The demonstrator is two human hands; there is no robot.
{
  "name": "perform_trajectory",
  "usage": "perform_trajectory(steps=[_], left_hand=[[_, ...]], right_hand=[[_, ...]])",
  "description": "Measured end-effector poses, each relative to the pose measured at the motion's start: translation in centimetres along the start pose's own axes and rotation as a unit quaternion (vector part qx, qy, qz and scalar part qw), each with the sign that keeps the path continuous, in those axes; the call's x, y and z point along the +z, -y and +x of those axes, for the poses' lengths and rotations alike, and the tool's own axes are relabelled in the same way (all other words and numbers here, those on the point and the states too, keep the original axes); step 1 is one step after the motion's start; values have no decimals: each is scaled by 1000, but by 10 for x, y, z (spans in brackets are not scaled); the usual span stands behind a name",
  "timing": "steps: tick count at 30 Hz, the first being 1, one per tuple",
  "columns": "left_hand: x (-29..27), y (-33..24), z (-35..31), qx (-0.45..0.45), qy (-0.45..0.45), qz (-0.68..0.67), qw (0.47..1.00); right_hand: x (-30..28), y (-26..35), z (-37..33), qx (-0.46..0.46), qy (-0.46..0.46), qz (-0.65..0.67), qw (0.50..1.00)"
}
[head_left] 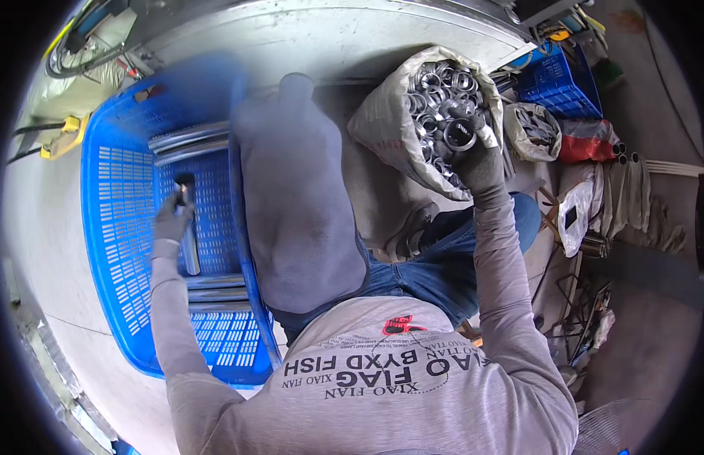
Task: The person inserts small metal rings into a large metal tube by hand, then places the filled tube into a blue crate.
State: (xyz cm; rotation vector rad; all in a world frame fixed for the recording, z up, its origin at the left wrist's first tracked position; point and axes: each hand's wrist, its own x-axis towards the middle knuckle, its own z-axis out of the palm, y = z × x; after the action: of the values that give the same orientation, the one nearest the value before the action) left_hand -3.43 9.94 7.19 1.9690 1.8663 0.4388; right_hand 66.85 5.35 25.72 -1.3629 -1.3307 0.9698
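Observation:
My left hand (172,220), in a grey glove, is over the blue plastic crate (117,220). Its fingers are closed round the upper part of a metal tube (191,254) whose end looks dark and is slightly blurred. More metal tubes (189,144) lie along the far and near parts of the crate. At the right, my gloved right hand (479,168) reaches into a white woven sack (386,125) full of shiny metal rings (435,95). A larger ring (460,135) is gripped in its fingers, which partly hide it.
A grey cloth (303,220) covers my left leg beside the crate. Right of the sack stand a smaller sack of metal pieces (532,130) and another blue crate (561,83). A pale metal cabinet (329,38) borders the far side. A yellow-handled tool (66,136) is at the left.

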Motion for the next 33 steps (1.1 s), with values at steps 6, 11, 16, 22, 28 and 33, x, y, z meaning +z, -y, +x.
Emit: perform_trajectory(steps=[6,11,16,22,28,33], left_hand=[[-176,-254,38,-55,-52,-190,979],[-121,-437,15,395,-57,48,916],[-51,-513,21,438,-8,148,887],[-33,-538,25,373,77,178,907],[-28,-540,28,390,96,204,893],[-27,-543,25,385,105,247,883]], right_hand=[[18,16,-4,195,2,480,856],[41,35,5,209,-61,473,854],[43,13,0,85,-92,391,912],[43,37,-8,-3,-141,333,932],[34,29,-8,-138,-181,64,972],[32,36,-9,-53,-149,146,977]])
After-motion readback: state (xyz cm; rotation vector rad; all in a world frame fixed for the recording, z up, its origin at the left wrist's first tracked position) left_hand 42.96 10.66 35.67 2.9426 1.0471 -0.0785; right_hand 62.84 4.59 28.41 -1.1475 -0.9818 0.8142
